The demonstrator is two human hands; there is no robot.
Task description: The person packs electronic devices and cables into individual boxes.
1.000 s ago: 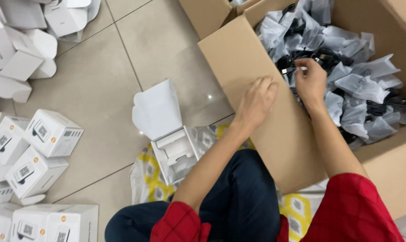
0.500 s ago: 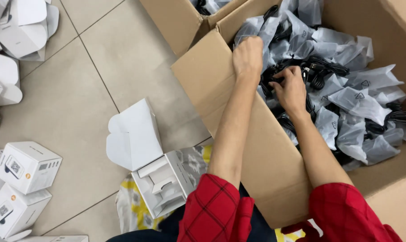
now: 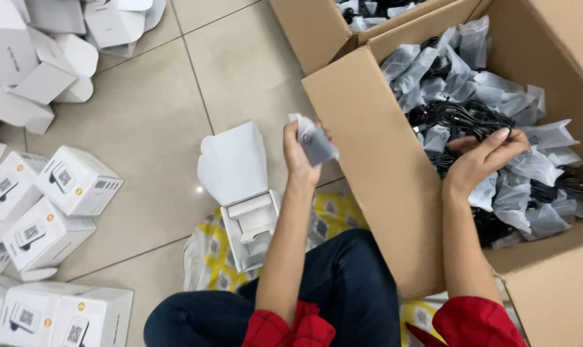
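Head view | left hand [image 3: 299, 149] now lifted clear of large brown cardboard carton [image 3: 368, 160], gripping small grey plastic-bagged cable packet [image 3: 315, 142] | right hand [image 3: 481, 160] stays inside, fingers loosely spread over bagged black cables [image 3: 458, 115] | open white cardboard box [image 3: 243, 193] below.

Packing spot on a floor, likely a stockroom or small warehouse corner. Beige floor tiles [image 3: 143, 122] serve as the work surface. Many identical white product boxes [image 3: 79, 183] are stacked at the left edge, with folded empty ones at upper left. A large cardboard carton [image 3: 375, 193] on the right is heaped with small bagged cables [image 3: 497, 96]. A second carton [image 3: 310, 26] sits at top centre.
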